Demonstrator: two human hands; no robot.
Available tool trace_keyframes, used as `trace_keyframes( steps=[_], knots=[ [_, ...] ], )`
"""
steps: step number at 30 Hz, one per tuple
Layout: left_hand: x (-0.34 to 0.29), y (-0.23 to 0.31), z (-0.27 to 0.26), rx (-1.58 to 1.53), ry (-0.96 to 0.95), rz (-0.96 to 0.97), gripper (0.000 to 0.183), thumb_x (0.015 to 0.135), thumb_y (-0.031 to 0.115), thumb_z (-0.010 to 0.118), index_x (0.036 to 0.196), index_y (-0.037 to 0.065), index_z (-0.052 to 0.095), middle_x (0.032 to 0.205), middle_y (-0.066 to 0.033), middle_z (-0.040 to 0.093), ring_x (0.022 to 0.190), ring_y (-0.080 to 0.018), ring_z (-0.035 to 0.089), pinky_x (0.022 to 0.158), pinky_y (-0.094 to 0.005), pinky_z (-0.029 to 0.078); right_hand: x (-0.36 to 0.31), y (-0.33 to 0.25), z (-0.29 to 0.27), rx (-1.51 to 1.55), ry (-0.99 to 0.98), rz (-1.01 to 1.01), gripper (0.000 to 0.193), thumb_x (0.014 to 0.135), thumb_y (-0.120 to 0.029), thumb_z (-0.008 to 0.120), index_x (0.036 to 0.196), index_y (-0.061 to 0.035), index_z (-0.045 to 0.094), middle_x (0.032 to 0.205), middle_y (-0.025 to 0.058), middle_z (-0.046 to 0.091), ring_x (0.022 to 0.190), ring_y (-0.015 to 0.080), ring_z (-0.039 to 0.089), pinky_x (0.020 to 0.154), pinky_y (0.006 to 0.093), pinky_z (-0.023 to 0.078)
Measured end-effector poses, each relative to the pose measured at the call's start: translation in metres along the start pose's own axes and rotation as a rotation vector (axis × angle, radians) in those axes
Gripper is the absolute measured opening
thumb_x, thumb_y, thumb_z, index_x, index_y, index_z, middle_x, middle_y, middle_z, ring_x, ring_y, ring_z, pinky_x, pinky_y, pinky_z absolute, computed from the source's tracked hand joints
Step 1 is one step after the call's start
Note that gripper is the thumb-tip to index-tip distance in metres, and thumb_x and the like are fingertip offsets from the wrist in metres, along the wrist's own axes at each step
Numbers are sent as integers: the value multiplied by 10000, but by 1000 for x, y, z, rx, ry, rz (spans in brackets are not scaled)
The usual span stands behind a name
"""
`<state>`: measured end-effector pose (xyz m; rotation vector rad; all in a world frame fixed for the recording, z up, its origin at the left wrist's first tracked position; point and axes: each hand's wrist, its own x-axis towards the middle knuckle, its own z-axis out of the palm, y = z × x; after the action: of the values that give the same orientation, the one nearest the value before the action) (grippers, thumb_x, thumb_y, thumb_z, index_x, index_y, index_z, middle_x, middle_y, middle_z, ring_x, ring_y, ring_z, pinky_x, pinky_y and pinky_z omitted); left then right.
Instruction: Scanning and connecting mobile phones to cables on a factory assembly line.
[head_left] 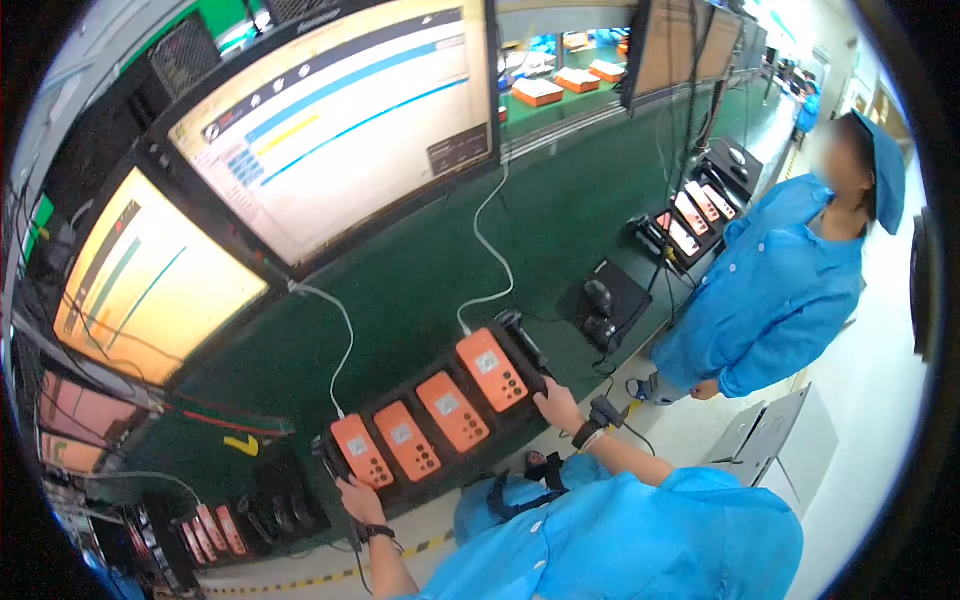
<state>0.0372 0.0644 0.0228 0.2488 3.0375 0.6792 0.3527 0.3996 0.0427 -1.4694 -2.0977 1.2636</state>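
While the left hand point(362, 503) curls at the left end of the black tray point(508, 422), the right hand point(558, 408) lies with fingers bent at its right end; how firmly either grips, I cannot tell. Four orange phones point(453, 411) rest in the tray, backs up, on the green worktop point(410, 270). Beyond the tray, white cables point(511, 272) reach the two outermost phones. Steadying or placing the tray seems the step in hand; shifting it would call for level, matched hands and enough slack in those cables.
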Motion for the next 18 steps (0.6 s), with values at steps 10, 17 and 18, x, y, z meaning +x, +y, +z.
trace_keyframes(
  steps=[10,17,18],
  knots=[
    [-7,-16,-1,-185,36,25,478,1019,361,506,1207,-75,562,996,-282,671,876,-425,655,754,-497,507,-1,18,8,18,22,-69,611,924,-284,521,1436,19,380,1089,329,648,1010,486,626,901,528,503],
    [-32,-4,-26,-187,-175,-111,707,988,536,492,1350,-71,524,1337,-305,552,1158,-478,544,996,-499,447,-9,10,5,93,-39,69,622,931,-279,547,1423,70,395,1109,325,648,996,456,647,877,505,516],
    [-36,1,-34,-215,-176,-117,705,979,543,507,1319,-72,554,1324,-297,569,1156,-468,552,995,-485,449,-9,8,4,109,-49,85,617,929,-272,548,1419,72,400,1115,321,648,991,455,648,874,503,518]
  ],
)
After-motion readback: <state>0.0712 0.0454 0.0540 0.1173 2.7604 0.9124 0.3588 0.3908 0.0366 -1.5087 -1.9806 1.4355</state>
